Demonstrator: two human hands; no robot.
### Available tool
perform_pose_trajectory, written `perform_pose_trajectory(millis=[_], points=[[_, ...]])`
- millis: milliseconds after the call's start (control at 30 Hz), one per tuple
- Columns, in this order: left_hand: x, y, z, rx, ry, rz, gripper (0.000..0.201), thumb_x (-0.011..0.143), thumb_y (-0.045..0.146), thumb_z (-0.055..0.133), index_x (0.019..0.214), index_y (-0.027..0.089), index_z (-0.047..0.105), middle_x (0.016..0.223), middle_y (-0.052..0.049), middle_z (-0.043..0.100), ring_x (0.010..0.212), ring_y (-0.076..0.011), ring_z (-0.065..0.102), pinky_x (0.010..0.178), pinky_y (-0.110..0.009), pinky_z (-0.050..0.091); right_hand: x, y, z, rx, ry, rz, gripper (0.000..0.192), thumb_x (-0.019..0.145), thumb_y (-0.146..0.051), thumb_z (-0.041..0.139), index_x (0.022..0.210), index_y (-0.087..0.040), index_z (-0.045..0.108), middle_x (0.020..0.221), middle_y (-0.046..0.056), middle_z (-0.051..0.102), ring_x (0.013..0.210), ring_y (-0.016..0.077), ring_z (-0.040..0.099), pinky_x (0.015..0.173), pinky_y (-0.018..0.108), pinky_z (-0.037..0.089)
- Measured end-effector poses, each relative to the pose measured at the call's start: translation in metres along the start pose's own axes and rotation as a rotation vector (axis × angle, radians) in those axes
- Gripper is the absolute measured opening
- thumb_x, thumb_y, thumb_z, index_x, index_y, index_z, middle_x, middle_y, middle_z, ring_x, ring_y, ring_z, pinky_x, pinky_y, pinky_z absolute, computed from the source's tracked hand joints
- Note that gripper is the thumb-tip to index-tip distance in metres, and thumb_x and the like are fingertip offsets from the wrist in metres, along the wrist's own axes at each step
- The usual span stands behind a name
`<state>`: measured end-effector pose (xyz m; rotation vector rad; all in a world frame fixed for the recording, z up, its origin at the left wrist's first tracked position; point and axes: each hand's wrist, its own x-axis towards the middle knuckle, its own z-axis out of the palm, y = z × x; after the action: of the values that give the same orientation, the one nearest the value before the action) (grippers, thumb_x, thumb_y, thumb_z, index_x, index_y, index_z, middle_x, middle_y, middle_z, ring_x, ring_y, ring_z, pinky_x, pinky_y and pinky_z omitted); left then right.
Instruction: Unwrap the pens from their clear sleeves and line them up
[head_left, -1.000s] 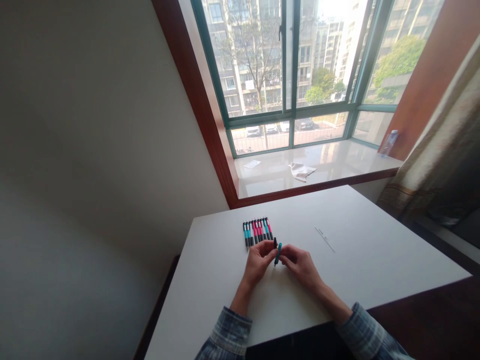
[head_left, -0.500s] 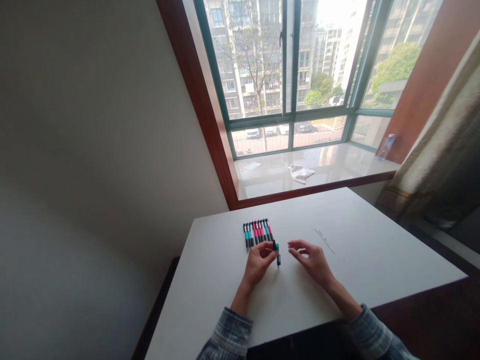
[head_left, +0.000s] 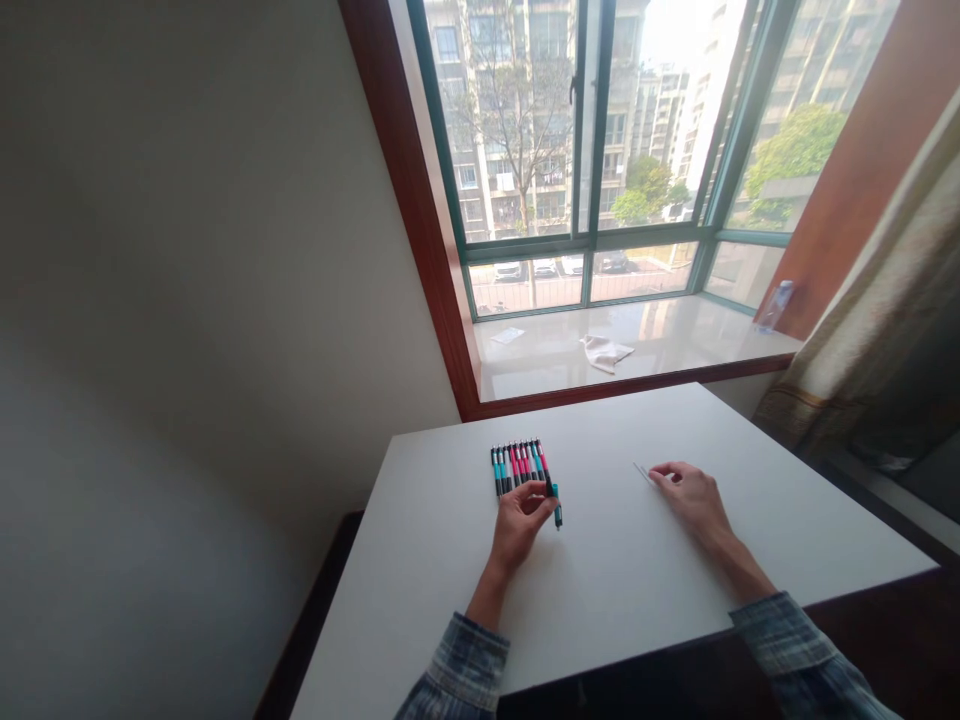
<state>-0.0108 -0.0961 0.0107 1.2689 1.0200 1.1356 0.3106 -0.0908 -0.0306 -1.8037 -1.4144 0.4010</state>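
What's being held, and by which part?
Left hand: a teal pen piece, pinched above its lower tip, with a black piece. Right hand at the white sticks; hold unclear.

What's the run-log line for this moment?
left hand: holds pen parts | right hand: at thin sticks, contact unclear | table: row of pens

Far side: a bright window (head_left: 590,243), and parked cars (head_left: 544,267) outside!
Along the sill (head_left: 536,372), paper (head_left: 508,335) at left, crumpled cloth (head_left: 604,353) in the middle, clear bottle (head_left: 775,306) at the right end, and there's the curtain (head_left: 862,295), hanging nearer right.
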Motion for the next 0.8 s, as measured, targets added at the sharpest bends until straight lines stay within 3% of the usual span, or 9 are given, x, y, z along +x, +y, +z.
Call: perform_pose_trajectory(millis=[133, 267, 400, 533, 800], points=[[0.0, -0.002, 0.0, -0.008, 0.021, 0.018, 0.033, 0.074, 0.039, 0.086, 0.094, 0.014, 0.079, 0.092, -0.011, 0.078, 0.086, -0.025, 0.074, 0.08, -0.034, 0.058, 0.006, -0.013, 0.007, 0.32, 0.016, -0.013, 0.044, 0.086, -0.06, 0.062, 0.096, -0.019, 0.074, 0.092, 0.012, 0.079, 0.085, 0.0284, 0.074, 0.08, 0.04, 0.056], [0.003, -0.004, 0.0, -0.029, 0.061, 0.003, 0.035, 0.072, 0.04, 0.087, 0.095, 0.014, 0.079, 0.094, -0.011, 0.079, 0.088, -0.0258, 0.075, 0.083, -0.036, 0.058, 0.018, -0.036, 0.029, 0.625, -0.096, -0.036, 0.051, 0.081, -0.062, 0.073, 0.102, -0.015, 0.07, 0.09, 0.013, 0.079, 0.084, 0.0272, 0.076, 0.079, 0.04, 0.059], [0.005, -0.004, 0.0, -0.027, 0.068, -0.003, 0.036, 0.072, 0.04, 0.087, 0.096, 0.014, 0.08, 0.096, -0.012, 0.079, 0.09, -0.0263, 0.075, 0.085, -0.037, 0.059, 0.025, -0.06, 0.051, 0.718, -0.148, -0.056, 0.053, 0.07, -0.061, 0.083, 0.094, -0.015, 0.07, 0.085, 0.01, 0.078, 0.078, 0.0248, 0.074, 0.075, 0.038, 0.06], [0.006, -0.005, -0.001, -0.011, 0.059, -0.01, 0.036, 0.074, 0.039, 0.086, 0.099, 0.014, 0.081, 0.098, -0.013, 0.079, 0.09, -0.0257, 0.074, 0.084, -0.036, 0.058, 0.015, -0.078, 0.069, 0.802, -0.229, -0.051, 0.05, 0.071, -0.06, 0.083, 0.092, -0.015, 0.076, 0.083, 0.009, 0.078, 0.075, 0.0222, 0.072, 0.076, 0.038, 0.06], [0.008, -0.008, 0.001, 0.019, 0.042, -0.036, 0.04, 0.072, 0.042, 0.087, 0.1, 0.013, 0.081, 0.095, -0.013, 0.079, 0.082, -0.0241, 0.073, 0.077, -0.035, 0.058, -0.018, -0.103, 0.08, 0.923, -0.346, -0.062, 0.039, 0.078, -0.05, 0.082, 0.1, -0.018, 0.08, 0.094, 0.01, 0.08, 0.086, 0.0247, 0.074, 0.084, 0.041, 0.061]])
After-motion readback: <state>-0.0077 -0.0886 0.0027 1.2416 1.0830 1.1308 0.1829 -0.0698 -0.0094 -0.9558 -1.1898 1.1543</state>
